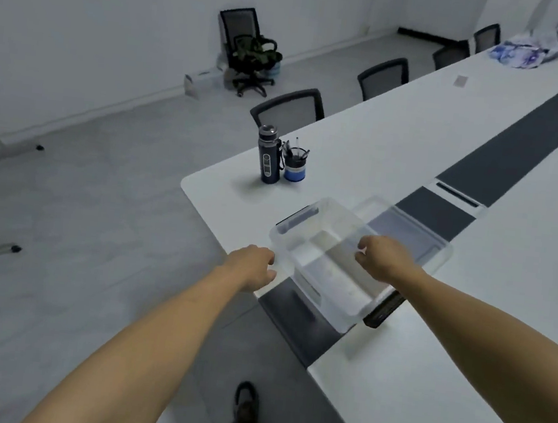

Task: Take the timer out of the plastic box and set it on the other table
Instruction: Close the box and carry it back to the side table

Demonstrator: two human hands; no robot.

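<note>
A clear plastic box (306, 235) with dark end clips stands near the end of the long white table (399, 137). Its lid (416, 236) seems to lie just behind and right of it. My left hand (253, 268) is curled against the box's left wall near the front corner. The fingers of my right hand (383, 257) close over the box's right rim. A pale blurred shape (307, 287) shows at the box's near end; I cannot tell whether it is the timer.
A dark blue bottle (269, 158) and a blue pen cup (295, 165) stand beyond the box. A dark strip (519, 140) runs along the table's middle. Office chairs (290, 109) line the far side. Open grey floor lies to the left.
</note>
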